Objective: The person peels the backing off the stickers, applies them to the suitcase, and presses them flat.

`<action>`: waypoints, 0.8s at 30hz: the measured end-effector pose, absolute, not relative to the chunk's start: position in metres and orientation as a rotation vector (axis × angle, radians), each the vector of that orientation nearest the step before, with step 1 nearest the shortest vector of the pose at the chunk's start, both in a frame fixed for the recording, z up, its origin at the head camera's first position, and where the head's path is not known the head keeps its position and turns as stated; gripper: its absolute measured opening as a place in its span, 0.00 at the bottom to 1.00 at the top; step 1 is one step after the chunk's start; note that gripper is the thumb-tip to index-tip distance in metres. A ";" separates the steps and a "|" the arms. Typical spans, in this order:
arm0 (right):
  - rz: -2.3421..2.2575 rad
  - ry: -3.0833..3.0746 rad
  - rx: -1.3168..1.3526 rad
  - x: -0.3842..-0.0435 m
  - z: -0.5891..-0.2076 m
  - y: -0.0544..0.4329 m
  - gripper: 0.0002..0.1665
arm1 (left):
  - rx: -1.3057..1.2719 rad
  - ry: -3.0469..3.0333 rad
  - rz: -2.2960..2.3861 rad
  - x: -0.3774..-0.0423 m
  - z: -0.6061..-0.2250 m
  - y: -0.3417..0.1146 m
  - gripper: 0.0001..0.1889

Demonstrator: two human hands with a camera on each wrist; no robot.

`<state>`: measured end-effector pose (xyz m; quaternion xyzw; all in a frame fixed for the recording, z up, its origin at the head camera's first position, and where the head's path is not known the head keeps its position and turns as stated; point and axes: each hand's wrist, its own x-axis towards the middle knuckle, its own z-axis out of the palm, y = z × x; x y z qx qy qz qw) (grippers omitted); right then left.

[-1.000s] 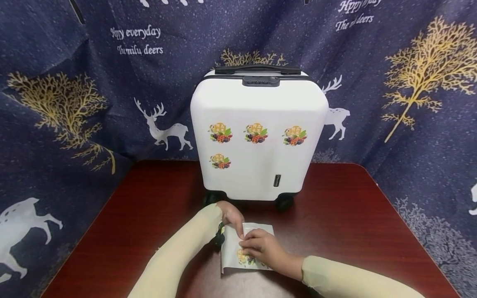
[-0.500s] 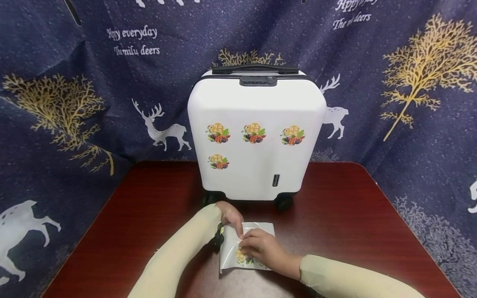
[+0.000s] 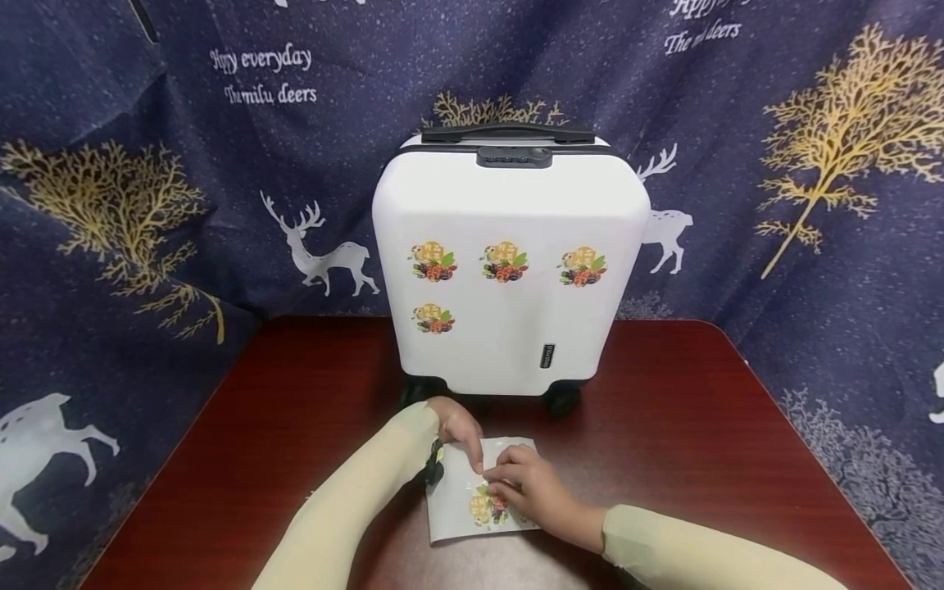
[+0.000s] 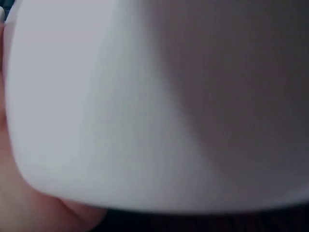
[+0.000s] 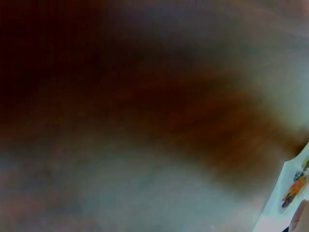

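A white sticker sheet (image 3: 448, 516) lies on the table in front of the suitcase, printed with fruit stickers (image 3: 479, 508) along its near side. My left hand (image 3: 459, 426) is at the sheet's far left part, index finger bent down onto it; its thumb is hidden. From the right, my right hand (image 3: 534, 487) has its curled fingertips on the sheet, meeting the left index fingertip and partly covering a sticker. A blurred white surface (image 4: 120, 121) fills the left wrist view, with part of my hand behind it. The right wrist view is mostly blurred, with the sheet in its lower right corner.
Behind the hands a white suitcase (image 3: 509, 328) stands upright on the reddish-brown table (image 3: 664, 426). Three fruit stickers form a row on its front, with another sticker (image 3: 433, 319) below the left one. A dark blue deer-print cloth (image 3: 332, 147) hangs behind and at both sides.
The sheet has turned slightly and shifted a little left between the hands. The right thumb and index finger have drawn somewhat apart, showing more of the sticker. The left hand stays nearly still.
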<state>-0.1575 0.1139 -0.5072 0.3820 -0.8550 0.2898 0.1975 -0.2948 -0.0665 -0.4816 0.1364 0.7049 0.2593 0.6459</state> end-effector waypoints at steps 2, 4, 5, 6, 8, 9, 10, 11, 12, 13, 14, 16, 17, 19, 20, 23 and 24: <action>0.798 -2.367 1.083 -0.159 -0.507 0.114 0.11 | 0.318 1.601 0.583 -0.295 -0.482 -0.066 0.16; 0.781 -2.318 1.106 -0.161 -0.508 0.115 0.12 | 0.319 1.595 0.577 -0.295 -0.482 -0.065 0.18; 0.773 -2.291 1.117 -0.162 -0.508 0.115 0.13 | 0.317 1.589 0.570 -0.294 -0.483 -0.064 0.19; 0.759 -2.264 1.126 -0.164 -0.508 0.115 0.13 | 0.320 1.585 0.565 -0.294 -0.483 -0.064 0.20; 0.732 -2.221 1.140 -0.165 -0.509 0.115 0.13 | 0.308 1.584 0.565 -0.294 -0.483 -0.063 0.20; 0.719 -2.204 1.144 -0.166 -0.509 0.115 0.13 | 0.296 1.581 0.569 -0.293 -0.483 -0.063 0.20; 0.708 -2.193 1.146 -0.167 -0.509 0.115 0.13 | 0.285 1.580 0.569 -0.293 -0.483 -0.063 0.19; 0.700 -2.184 1.147 -0.167 -0.509 0.115 0.13 | 0.278 1.580 0.571 -0.292 -0.483 -0.063 0.18; 0.694 -2.177 1.147 -0.168 -0.509 0.115 0.13 | 0.270 1.577 0.576 -0.292 -0.483 -0.063 0.16; 0.693 -2.173 1.148 -0.168 -0.509 0.115 0.13 | 0.250 1.574 0.584 -0.291 -0.482 -0.062 0.15; 0.692 -2.170 1.149 -0.168 -0.510 0.115 0.13 | 0.237 1.569 0.588 -0.291 -0.482 -0.063 0.14; 0.689 -2.168 1.152 -0.169 -0.510 0.115 0.14 | 0.217 1.564 0.597 -0.290 -0.481 -0.063 0.12; 0.685 -2.166 1.156 -0.169 -0.510 0.115 0.14 | 0.205 1.566 0.605 -0.290 -0.480 -0.063 0.11; 0.678 -2.162 1.167 -0.169 -0.510 0.115 0.15 | 0.183 1.571 0.613 -0.289 -0.479 -0.064 0.11; 0.671 -2.158 1.171 -0.170 -0.510 0.115 0.15 | 0.183 1.575 0.614 -0.290 -0.478 -0.065 0.11; 0.666 -2.144 1.190 -0.170 -0.509 0.114 0.15 | 0.173 1.577 0.617 -0.290 -0.477 -0.066 0.13; 0.667 -2.139 1.194 -0.171 -0.508 0.114 0.15 | 0.174 1.576 0.619 -0.291 -0.477 -0.066 0.13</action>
